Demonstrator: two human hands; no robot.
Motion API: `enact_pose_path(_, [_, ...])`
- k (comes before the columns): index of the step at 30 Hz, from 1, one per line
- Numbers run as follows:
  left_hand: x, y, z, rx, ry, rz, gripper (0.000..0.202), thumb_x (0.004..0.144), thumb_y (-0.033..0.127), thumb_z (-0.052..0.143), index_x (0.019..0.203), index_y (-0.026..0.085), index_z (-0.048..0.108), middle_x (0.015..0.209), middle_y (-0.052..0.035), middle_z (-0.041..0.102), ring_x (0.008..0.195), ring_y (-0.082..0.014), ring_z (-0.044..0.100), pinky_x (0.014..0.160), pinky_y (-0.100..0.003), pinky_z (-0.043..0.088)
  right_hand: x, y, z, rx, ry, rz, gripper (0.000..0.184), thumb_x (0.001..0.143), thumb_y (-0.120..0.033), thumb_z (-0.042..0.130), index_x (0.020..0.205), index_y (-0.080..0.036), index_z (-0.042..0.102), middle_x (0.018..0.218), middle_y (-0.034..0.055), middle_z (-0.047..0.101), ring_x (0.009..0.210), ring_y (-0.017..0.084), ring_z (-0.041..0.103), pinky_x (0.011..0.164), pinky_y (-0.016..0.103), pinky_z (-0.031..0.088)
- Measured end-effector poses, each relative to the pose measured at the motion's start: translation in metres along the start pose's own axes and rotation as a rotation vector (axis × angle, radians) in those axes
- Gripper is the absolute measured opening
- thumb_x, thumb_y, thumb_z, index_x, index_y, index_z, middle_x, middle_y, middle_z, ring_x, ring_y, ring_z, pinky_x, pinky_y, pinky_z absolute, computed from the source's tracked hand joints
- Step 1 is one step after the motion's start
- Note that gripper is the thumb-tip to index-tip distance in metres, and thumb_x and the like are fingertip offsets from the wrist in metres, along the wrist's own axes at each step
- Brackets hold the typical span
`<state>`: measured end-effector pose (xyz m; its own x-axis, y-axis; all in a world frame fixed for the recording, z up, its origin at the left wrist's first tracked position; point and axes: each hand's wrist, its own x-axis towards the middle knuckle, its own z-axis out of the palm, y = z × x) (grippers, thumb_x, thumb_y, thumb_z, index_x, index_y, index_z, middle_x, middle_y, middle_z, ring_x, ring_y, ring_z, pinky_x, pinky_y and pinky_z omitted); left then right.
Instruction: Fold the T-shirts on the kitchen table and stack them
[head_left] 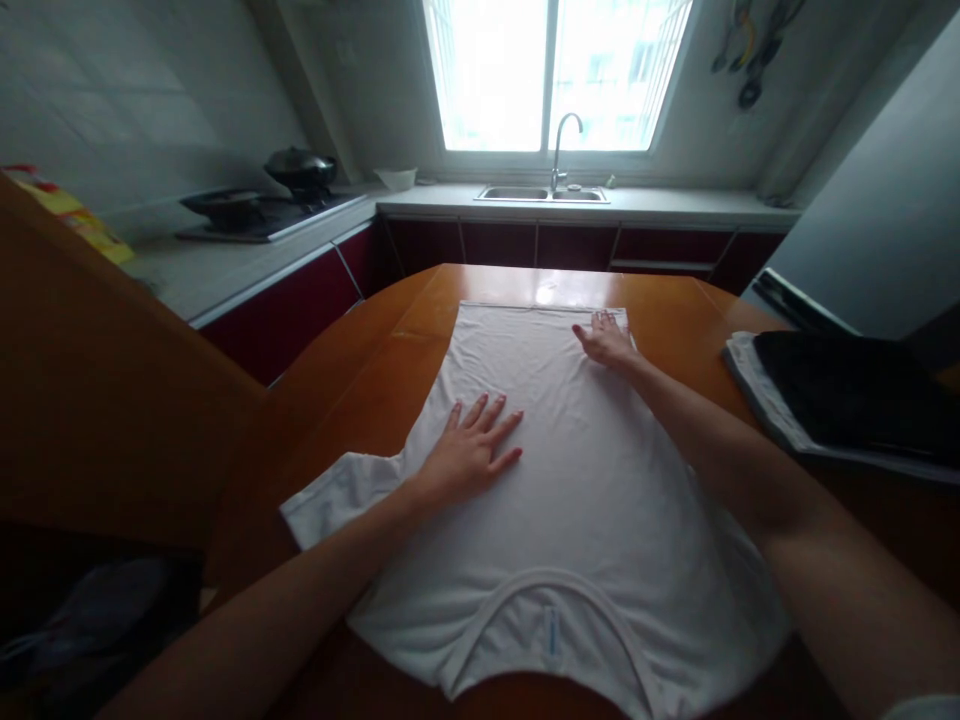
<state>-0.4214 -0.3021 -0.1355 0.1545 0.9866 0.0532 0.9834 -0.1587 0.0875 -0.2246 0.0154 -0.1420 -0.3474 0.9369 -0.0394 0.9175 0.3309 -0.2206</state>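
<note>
Daylight pours through a bright two-pane window [495, 70], well beyond the far end of a white short-sleeved fabric T-shirt [570, 500], and onto the glossy orange-brown wooden bench [360, 370] under it. And there's our shirt, laid out flat on that bench, hem away from the wearer, round ribbed collar [551, 577] at the near end, small pale-blue label [552, 632] showing inside the neck. Both hands are on it! The left hand [472, 445] lies open, fingers fanned, over the shirt's middle, toward its left side; the right hand [606, 340] is open too, fingers apart, at the shirt's far right corner by the hem. Neither is gripping a fold.

Now, the handling: this looks light, soft and limp, with no stiffness to hold a shape and nothing fragile about it. Fine creases around the hem suggest thin, perhaps stretchy knit, so a one-handed tug would likely ripple it, and the smooth bench might let it slide. Best holds, I'd judge: the two hem corners at the shirt's far end, or the shoulder seams either side of its collar, pinched evenly. Its left sleeve [341, 495] offers another edge; the right one is mostly hidden by the arm.
</note>
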Motion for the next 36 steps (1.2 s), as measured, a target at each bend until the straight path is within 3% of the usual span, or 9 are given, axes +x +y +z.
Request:
enact_pose_path(3, [-0.001,0.001,-0.001,-0.006,0.014,-0.006,0.061,0.104,0.058,0.037,0.159,0.033,0.034,0.169,-0.0058,0.023,0.156,-0.0329,0.017,0.123,-0.062,0.014,0.009,0.006,0.001,-0.009,0.004,-0.001,0.086,0.101,-0.066,0.018,0.161,-0.006,0.022,0.170,0.0186,0.012,0.157,0.030,0.008,0.125,0.055,0.008])
enact_pose_path(8, [-0.002,0.002,-0.002,-0.012,0.009,-0.005,0.061,0.103,0.058,0.038,0.159,0.034,0.035,0.169,-0.0054,0.024,0.156,-0.0336,0.018,0.123,-0.062,0.015,0.025,0.021,0.005,0.018,0.127,0.034,0.080,0.102,-0.061,0.020,0.159,-0.004,0.028,0.167,0.0209,0.021,0.156,0.031,0.016,0.125,0.053,0.011])
enact_pose_path(14, [-0.002,0.002,-0.002,-0.002,0.000,-0.016,0.061,0.104,0.058,0.037,0.159,0.034,0.034,0.169,-0.0055,0.022,0.156,-0.0323,0.016,0.123,-0.062,0.015,0.025,0.028,0.003,0.087,0.179,0.043,0.074,0.103,-0.056,0.027,0.156,-0.005,0.035,0.165,0.0224,0.027,0.155,0.032,0.018,0.123,0.060,0.011])
enact_pose_path(16, [-0.002,0.002,-0.003,0.001,-0.014,-0.019,0.061,0.104,0.058,0.037,0.159,0.033,0.033,0.169,-0.0056,0.021,0.156,-0.0321,0.016,0.123,-0.062,0.015,0.022,0.030,-0.005,0.154,0.238,0.023,0.071,0.103,-0.054,0.026,0.156,-0.007,0.037,0.165,0.0221,0.028,0.155,0.032,0.020,0.122,0.062,0.012])
enact_pose_path(23, [0.000,0.002,-0.004,0.009,-0.029,-0.025,0.061,0.104,0.057,0.036,0.160,0.033,0.033,0.169,-0.0052,0.020,0.157,-0.0318,0.015,0.123,-0.062,0.014,0.014,0.060,-0.060,0.372,0.626,0.068,0.064,0.105,-0.041,0.019,0.156,-0.007,0.037,0.161,0.0231,0.036,0.151,0.033,0.031,0.119,0.060,0.027])
enact_pose_path(26, [0.001,0.001,-0.004,0.004,-0.030,-0.029,0.061,0.104,0.057,0.036,0.160,0.033,0.033,0.169,-0.0058,0.021,0.156,-0.0320,0.016,0.123,-0.062,0.015,-0.011,0.061,-0.055,0.271,0.538,0.012,0.062,0.103,-0.036,0.023,0.156,-0.006,0.037,0.162,0.0216,0.035,0.151,0.031,0.030,0.120,0.058,0.025])
enact_pose_path(30, [0.003,0.000,-0.003,0.004,-0.032,-0.023,0.061,0.104,0.057,0.035,0.160,0.033,0.033,0.169,-0.0059,0.021,0.156,-0.0319,0.016,0.122,-0.062,0.015,-0.056,0.046,-0.018,0.089,0.214,-0.094,0.062,0.104,-0.041,0.025,0.157,-0.010,0.034,0.166,0.0169,0.027,0.154,0.028,0.023,0.123,0.058,0.016])
enact_pose_path(32, [0.003,-0.001,-0.002,0.004,-0.031,-0.023,0.061,0.104,0.058,0.034,0.160,0.032,0.033,0.169,-0.0065,0.022,0.156,-0.0320,0.016,0.122,-0.063,0.015,-0.070,0.039,-0.009,0.040,0.115,-0.099,0.062,0.105,-0.044,0.027,0.157,-0.011,0.034,0.167,0.0162,0.026,0.155,0.028,0.020,0.123,0.060,0.013])
enact_pose_path(36, [0.003,-0.003,0.000,-0.001,-0.020,-0.011,0.061,0.104,0.058,0.034,0.159,0.031,0.034,0.168,-0.0083,0.022,0.156,-0.0328,0.016,0.121,-0.063,0.016,-0.084,0.028,-0.029,0.057,0.230,-0.067,0.061,0.106,-0.042,0.024,0.156,-0.008,0.036,0.167,0.0180,0.025,0.155,0.028,0.020,0.123,0.061,0.012])
